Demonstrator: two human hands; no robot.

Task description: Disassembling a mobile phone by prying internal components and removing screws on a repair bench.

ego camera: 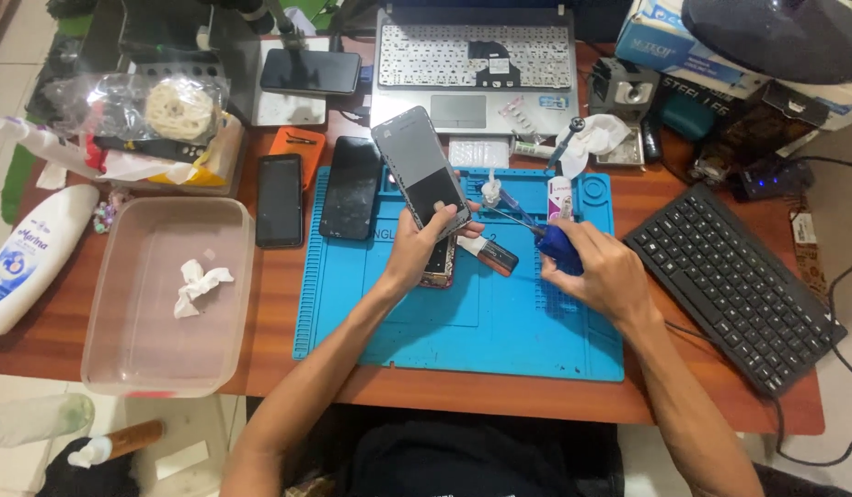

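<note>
Two bare forearms are seen from above, entering from the near edge of the scene. No sleeves, watch, rings or bracelets are seen on either arm. The left hand (417,253) and the right hand (603,267) are uncovered, without gloves. Between the arms, at the near edge, a dark black garment of soft fabric (463,460) is worn over the torso and lap.
</note>
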